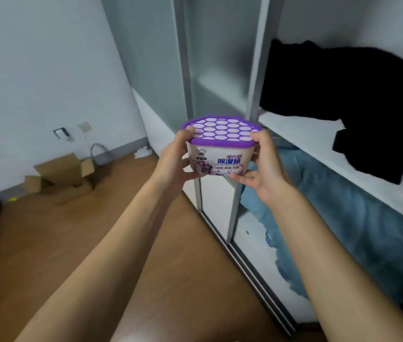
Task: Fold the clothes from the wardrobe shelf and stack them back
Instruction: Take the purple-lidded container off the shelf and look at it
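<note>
Gripping purple-lidded box (220, 150), left hand (174, 160) and right hand (265, 167), black clothes (343, 95) on shelf (296, 129).

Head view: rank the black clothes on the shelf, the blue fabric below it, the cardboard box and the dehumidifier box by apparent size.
1. black clothes and blue fabric: too alike to rank.
2. dehumidifier box and cardboard box: alike too; the dehumidifier box is much nearer the camera.

Single head-worn wide-angle view, facing forward and down, near the wardrobe shelf (294, 129) at right, wood floor (72, 243) at lower left
</note>
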Available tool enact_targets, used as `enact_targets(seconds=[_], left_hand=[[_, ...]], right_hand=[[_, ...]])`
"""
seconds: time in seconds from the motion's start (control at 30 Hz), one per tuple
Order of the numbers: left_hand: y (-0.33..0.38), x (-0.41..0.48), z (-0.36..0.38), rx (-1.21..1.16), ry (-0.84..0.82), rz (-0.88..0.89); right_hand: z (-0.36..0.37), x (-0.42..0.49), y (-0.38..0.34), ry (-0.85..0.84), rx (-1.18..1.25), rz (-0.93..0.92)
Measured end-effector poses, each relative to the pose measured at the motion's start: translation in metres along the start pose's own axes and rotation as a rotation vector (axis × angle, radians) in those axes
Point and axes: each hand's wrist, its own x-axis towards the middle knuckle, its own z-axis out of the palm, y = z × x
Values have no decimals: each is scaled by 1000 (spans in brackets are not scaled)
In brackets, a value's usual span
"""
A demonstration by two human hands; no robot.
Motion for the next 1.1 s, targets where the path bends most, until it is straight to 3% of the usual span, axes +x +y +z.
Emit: enact_targets(seconds=[0.2,0.4,0.6,0.8,1.1], left_hand=[[-13,-52,-122,-70,232,-4],[-27,-110,-266,-150,361,8],[-37,-163,-387,-171,420,-14],[-44,-196,-489,-104,324,-169],[-52,-145,-595,-105,482,-156]], right_hand=[[109,-34,63,-137,-92,93],[230,-81,134,-239,-178,156],[337,-124,206,-259,-207,187],[418,-142,256,-275,-204,245],[510,-77,298,-494,-337,325]])
